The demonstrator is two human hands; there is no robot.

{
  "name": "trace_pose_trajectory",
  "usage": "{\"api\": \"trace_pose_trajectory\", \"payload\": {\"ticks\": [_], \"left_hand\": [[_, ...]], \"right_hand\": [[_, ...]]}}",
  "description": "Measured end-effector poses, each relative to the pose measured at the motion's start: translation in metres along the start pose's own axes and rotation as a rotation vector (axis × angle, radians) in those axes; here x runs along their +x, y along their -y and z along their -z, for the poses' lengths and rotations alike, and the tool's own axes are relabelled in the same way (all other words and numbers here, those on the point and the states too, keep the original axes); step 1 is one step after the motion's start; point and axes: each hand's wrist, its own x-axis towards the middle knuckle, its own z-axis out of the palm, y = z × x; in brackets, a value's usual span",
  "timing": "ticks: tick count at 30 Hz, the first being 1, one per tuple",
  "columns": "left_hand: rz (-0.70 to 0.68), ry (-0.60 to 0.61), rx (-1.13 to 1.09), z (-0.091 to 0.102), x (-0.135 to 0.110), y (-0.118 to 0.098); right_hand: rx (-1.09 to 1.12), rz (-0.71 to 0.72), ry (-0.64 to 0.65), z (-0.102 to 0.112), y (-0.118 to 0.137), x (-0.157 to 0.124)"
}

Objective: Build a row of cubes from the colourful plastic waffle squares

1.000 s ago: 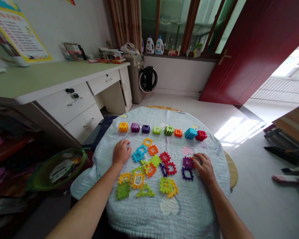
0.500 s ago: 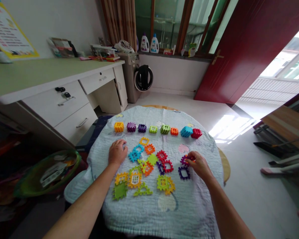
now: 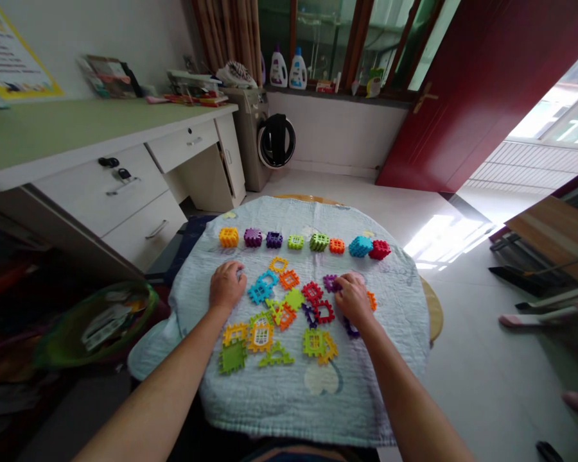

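As the head view looks down on a round surface [image 3: 279, 410] spread with a pale blue cloth [image 3: 187, 282], the right hand [image 3: 354, 296] stands over its right half, fingertips pinching the right side of a purple piece [image 3: 330, 282]. The fingers partly hide that piece, which is near two loose red pieces [image 3: 313, 292]; whether it touches the cloth, I cannot tell. An orange piece [image 3: 372, 301] shows just right of this hand, and a dark purple frame [image 3: 351, 330] peeks out beside the wrist, mostly covered. The left hand [image 3: 227, 284] rests on the cloth at left, fingers bent and close together; I cannot tell whether they hold anything. Between the hands lie blue pieces [image 3: 259, 292], a yellow frame [image 3: 278, 264] and a bright green square [image 3: 294, 299]. Nearer the person are a darker green square [image 3: 232, 357], a green triangle [image 3: 276, 355] and a light green window [image 3: 314, 342] overlapping a yellow piece [image 3: 330, 348]. Along the far side runs a row of blocks, from a yellow block [image 3: 228, 237] at left to a blue block [image 3: 361, 246] beside a red block [image 3: 380, 249] at right.
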Motion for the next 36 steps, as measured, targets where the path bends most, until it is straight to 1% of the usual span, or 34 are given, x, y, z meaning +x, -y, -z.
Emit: {"api": "trace_pose_trajectory", "payload": {"ticks": [2,5,7,10,13,16,18,20,22,23,25,26,27,29,31,33,34,36], "left_hand": [[0.007,0.001,-0.004,0.000,0.000,0.000],[0.015,0.004,-0.005,0.000,0.000,0.000],[0.014,0.009,-0.007,0.000,0.001,-0.001],[0.018,0.013,-0.009,0.001,0.001,-0.002],[0.023,0.019,-0.015,0.004,-0.001,-0.004],[0.044,0.041,-0.038,0.005,0.000,-0.005],[0.074,0.087,-0.064,0.006,0.004,-0.005],[0.095,0.178,-0.104,0.008,0.009,-0.004],[0.095,0.268,-0.143,0.016,0.011,-0.003],[0.081,0.304,-0.162,0.022,0.008,-0.003],[0.029,0.367,-0.192,0.042,-0.004,-0.004],[-0.028,0.424,-0.213,0.055,-0.015,-0.005],[-0.078,0.486,-0.215,0.069,-0.029,-0.007],[-0.130,0.599,-0.169,0.095,-0.060,-0.011],[-0.126,0.683,-0.102,0.115,-0.089,-0.015],[-0.088,0.720,-0.063,0.125,-0.108,-0.017],[-0.070,0.710,-0.067,0.125,-0.113,-0.018],[-0.041,0.662,-0.115,0.120,-0.115,-0.020]], "right_hand": [[-0.045,0.011,0.016,0.000,-0.001,-0.009],[-0.045,0.003,-0.016,0.007,-0.008,-0.016],[-0.036,-0.043,-0.078,0.013,-0.017,-0.019],[-0.047,-0.152,-0.148,0.020,-0.034,-0.027],[-0.061,-0.218,-0.148,0.021,-0.049,-0.037],[-0.051,-0.196,-0.124,0.018,-0.056,-0.045],[-0.054,-0.172,-0.117,0.016,-0.056,-0.049],[-0.064,-0.171,-0.127,0.016,-0.054,-0.050],[-0.071,-0.181,-0.143,0.016,-0.053,-0.050],[-0.073,-0.183,-0.150,0.016,-0.054,-0.049],[-0.072,-0.180,-0.151,0.017,-0.055,-0.048],[-0.070,-0.175,-0.147,0.017,-0.056,-0.048],[-0.069,-0.169,-0.143,0.017,-0.057,-0.048],[-0.070,-0.158,-0.136,0.017,-0.059,-0.047],[-0.077,-0.152,-0.134,0.017,-0.059,-0.047],[-0.084,-0.150,-0.135,0.017,-0.059,-0.047],[-0.087,-0.150,-0.136,0.017,-0.059,-0.047],[-0.090,-0.150,-0.139,0.017,-0.057,-0.047]]}}
